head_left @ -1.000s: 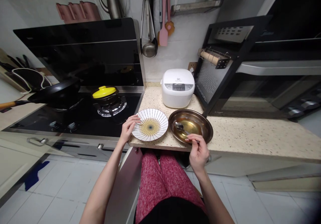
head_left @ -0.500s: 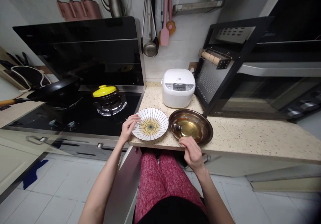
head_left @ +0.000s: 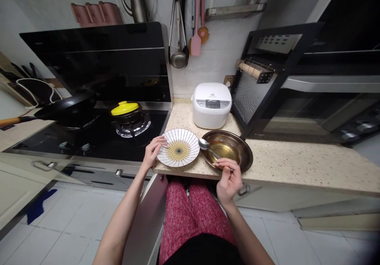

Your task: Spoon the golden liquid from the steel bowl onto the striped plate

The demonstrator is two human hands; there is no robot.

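The R hand (head_left: 229,180) grasps w/ its fingers the spoon (head_left: 203,144) betw. plate (head_left: 191,154) and metal basin (head_left: 248,154) on the bench (head_left: 285,160), L hand (head_left: 152,151) touches plate (grip unclear), prob. spooning step, so next move needs level spoon.

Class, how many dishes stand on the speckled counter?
2: a striped plate, left hand at its rim, and a metal bowl to its right, partly under the spoon in the right hand. None seems hidden.

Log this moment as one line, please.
left hand: at rim of striped plate | right hand: holding spoon | spoon head: over plate-side rim of metal bowl | rice cooker: behind, on counter
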